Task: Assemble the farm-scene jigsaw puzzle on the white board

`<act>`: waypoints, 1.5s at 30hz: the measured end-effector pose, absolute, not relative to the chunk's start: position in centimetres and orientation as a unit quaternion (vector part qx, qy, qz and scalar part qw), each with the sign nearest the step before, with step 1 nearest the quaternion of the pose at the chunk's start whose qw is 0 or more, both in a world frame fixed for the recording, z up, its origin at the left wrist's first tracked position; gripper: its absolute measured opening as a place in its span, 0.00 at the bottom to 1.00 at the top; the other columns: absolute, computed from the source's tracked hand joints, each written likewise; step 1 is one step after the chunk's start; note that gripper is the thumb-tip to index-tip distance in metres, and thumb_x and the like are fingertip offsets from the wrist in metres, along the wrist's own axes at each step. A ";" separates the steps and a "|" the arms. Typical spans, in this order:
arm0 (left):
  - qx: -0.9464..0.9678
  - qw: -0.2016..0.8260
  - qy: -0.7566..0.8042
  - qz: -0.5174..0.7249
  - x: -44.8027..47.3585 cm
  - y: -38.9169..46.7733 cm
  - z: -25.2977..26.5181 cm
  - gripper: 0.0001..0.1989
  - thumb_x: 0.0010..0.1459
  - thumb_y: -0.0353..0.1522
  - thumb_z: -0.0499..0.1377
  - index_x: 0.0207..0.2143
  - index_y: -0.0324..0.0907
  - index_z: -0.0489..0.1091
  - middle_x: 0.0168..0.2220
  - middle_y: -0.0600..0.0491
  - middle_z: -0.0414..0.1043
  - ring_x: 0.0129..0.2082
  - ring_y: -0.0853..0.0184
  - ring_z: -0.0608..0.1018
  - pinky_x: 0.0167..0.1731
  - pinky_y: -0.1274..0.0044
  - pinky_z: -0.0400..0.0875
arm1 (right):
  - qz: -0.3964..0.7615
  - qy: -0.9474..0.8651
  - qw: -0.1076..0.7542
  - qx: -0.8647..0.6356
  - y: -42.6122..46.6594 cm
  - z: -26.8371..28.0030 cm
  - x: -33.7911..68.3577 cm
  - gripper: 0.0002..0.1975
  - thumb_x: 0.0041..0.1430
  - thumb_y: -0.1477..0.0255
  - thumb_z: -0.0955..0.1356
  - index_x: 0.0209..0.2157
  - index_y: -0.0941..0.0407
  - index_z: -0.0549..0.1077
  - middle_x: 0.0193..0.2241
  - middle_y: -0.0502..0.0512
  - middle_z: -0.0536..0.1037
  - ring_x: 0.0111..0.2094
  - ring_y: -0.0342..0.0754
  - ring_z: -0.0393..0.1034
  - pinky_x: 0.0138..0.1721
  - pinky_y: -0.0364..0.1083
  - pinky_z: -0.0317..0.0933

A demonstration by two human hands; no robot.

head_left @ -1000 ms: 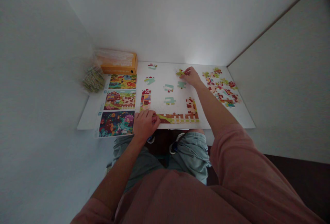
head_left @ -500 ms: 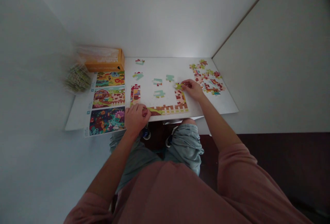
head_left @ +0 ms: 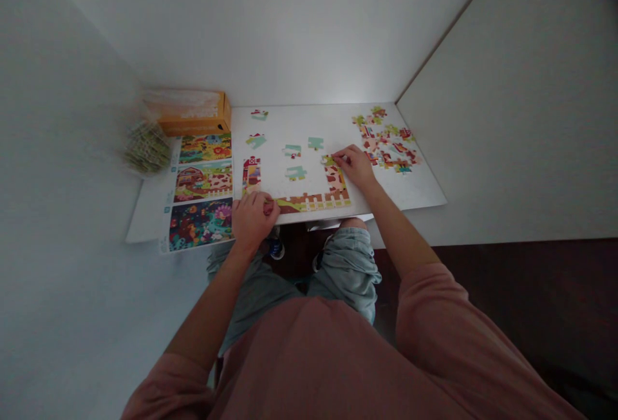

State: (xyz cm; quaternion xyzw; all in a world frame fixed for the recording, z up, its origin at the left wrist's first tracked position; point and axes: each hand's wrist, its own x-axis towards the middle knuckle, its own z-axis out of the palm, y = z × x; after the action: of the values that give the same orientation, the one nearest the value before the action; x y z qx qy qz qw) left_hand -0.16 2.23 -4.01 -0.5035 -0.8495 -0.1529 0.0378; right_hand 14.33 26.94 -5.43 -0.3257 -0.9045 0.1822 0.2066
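Observation:
A partly built jigsaw point(head_left: 309, 201) lies on the white table point(head_left: 420, 191): a fence strip along the near edge, a short column on the right and a barn column point(head_left: 252, 172) on the left. My right hand point(head_left: 356, 165) pinches a green puzzle piece point(head_left: 329, 161) at the top of the right column. My left hand point(head_left: 253, 217) rests curled on the jigsaw's near left corner. Loose teal pieces point(head_left: 294, 172) lie inside the frame.
A heap of loose pieces point(head_left: 389, 143) lies at the far right of the table. A sheet of three reference pictures point(head_left: 203, 181) lies left, with an orange box point(head_left: 193, 117) and a bag of pieces point(head_left: 145, 149) behind it. Walls close in on all sides.
My right hand picked a green piece from the far middle of the table and brought it near, to the top of the jigsaw's right column. The left hand stayed put.

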 end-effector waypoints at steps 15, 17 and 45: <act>-0.504 0.031 -0.848 -0.163 -0.1 2.2 -3.8 0.10 0.49 0.36 0.43 0.34 0.47 0.59 0.34 0.51 0.61 0.38 0.61 0.62 0.36 0.70 0.51 | 0.121 -0.941 0.150 -0.279 22.0 -3.0 16.3 0.16 0.52 0.62 0.53 0.44 0.44 0.55 0.45 0.45 0.57 0.46 0.49 0.49 0.44 0.52 0.44; -0.500 0.028 -0.850 -0.163 -0.1 2.2 -3.8 0.10 0.49 0.36 0.43 0.34 0.47 0.59 0.34 0.50 0.61 0.38 0.61 0.62 0.36 0.70 0.51 | 0.123 -0.941 0.129 -0.288 21.6 -2.7 16.4 0.17 0.52 0.62 0.53 0.46 0.43 0.54 0.46 0.43 0.55 0.47 0.49 0.46 0.45 0.52 0.42; -0.499 0.016 -0.852 -0.160 -0.4 2.4 -4.2 0.11 0.50 0.37 0.42 0.34 0.47 0.59 0.35 0.51 0.61 0.38 0.61 0.61 0.37 0.70 0.50 | 0.121 -0.927 0.140 -0.325 21.7 -3.5 16.2 0.22 0.51 0.60 0.52 0.48 0.48 0.48 0.48 0.47 0.52 0.47 0.52 0.44 0.46 0.54 0.39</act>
State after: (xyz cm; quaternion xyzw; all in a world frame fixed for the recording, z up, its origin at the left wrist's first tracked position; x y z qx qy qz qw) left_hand -0.39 2.45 -4.17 -0.4987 -0.8517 -0.1602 0.0156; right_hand 16.23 21.68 -3.53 -0.3251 -0.9275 0.1206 0.1399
